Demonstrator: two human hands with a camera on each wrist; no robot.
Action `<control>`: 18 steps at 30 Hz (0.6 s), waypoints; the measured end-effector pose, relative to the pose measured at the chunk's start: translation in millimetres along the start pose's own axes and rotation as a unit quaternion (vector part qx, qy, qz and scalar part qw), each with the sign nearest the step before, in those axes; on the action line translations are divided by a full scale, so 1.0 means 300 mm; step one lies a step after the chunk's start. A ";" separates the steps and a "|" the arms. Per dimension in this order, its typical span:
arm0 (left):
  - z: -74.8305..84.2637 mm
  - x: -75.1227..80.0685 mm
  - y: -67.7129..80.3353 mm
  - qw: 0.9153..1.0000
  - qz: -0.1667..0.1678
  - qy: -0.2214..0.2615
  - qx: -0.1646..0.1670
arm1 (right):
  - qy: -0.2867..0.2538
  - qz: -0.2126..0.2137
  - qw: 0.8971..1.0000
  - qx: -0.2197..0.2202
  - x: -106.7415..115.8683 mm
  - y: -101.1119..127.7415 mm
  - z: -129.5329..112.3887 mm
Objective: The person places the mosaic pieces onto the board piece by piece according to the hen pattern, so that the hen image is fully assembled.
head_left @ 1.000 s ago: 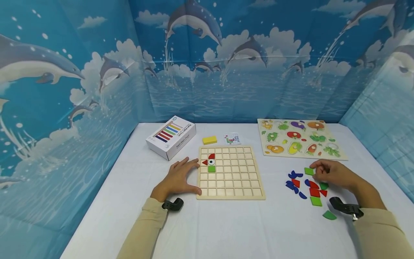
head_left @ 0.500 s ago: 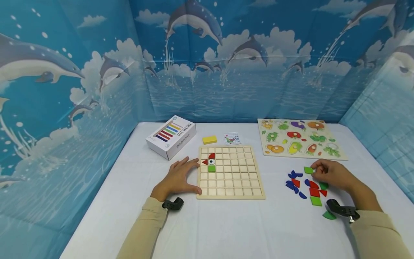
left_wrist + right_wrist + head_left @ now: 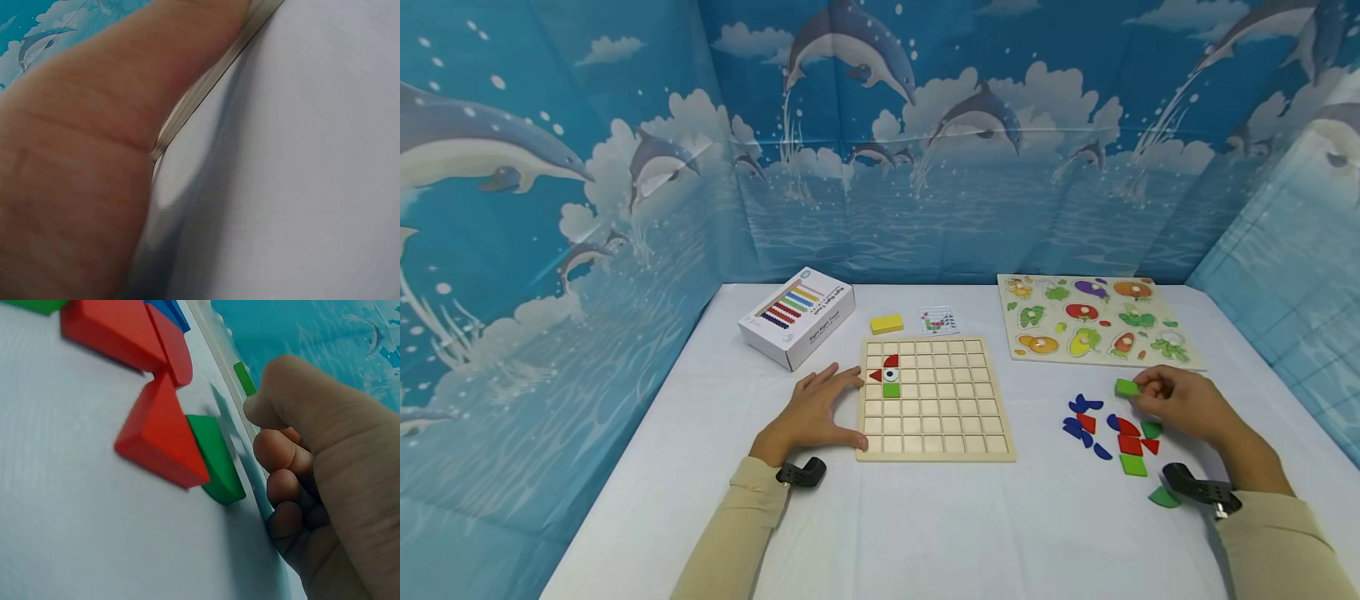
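Note:
My right hand [image 3: 1183, 402] pinches a light green square tile [image 3: 1127, 387] between thumb and fingertips, raised above the cloth. In the right wrist view the tile [image 3: 244, 378] juts out past the thumb, the other fingers curled in. My left hand [image 3: 816, 410] lies spread along the left side of a wooden grid board [image 3: 955, 446], thumb at its near corner and fingertips at its edge farther up. On the board sit a red quarter piece [image 3: 891, 362], a red triangle [image 3: 876, 376], an eye tile [image 3: 891, 375] and a green square [image 3: 891, 390].
Loose blue pieces [image 3: 1078, 427], red pieces [image 3: 1129, 445] and green pieces [image 3: 1164, 497] lie near my right hand. Farther back are a white box [image 3: 797, 321], a yellow block [image 3: 887, 324], a pattern card [image 3: 937, 321] and a vegetable puzzle board [image 3: 1052, 327].
The green square tile, flat on the cloth beside my right fingers before, is now lifted and tilted in their pinch, slightly farther right. My left hand stays at the board.

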State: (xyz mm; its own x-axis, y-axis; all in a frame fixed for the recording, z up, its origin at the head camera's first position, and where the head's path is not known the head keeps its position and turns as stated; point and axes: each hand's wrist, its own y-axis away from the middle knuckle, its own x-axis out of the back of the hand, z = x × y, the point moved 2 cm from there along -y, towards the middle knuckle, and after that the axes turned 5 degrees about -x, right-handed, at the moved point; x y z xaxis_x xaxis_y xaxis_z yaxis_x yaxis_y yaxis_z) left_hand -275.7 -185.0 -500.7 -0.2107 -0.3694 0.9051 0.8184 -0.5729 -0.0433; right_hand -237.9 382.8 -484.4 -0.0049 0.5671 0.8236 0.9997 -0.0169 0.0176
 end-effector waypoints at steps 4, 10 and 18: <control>0.001 0.002 -0.002 1.000 -0.004 0.002 0.004 | -0.006 0.004 1.000 0.000 0.000 0.000 -0.011; -0.001 0.000 -0.004 1.000 -0.003 0.003 0.002 | -0.013 0.014 0.999 0.025 -0.021 -0.016 -0.070; -0.006 -0.005 -0.007 1.000 -0.006 -0.003 0.005 | -0.020 0.012 0.995 0.101 -0.062 -0.069 -0.238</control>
State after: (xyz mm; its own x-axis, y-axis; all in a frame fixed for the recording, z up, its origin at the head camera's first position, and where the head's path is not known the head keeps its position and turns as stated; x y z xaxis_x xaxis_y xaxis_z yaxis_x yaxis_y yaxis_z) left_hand -277.9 -184.5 -502.8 -0.2164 -0.3578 0.9084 0.8211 -0.5701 -0.0290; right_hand -260.3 313.7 -459.5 0.0165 0.6008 0.7992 0.9838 0.1331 -0.1203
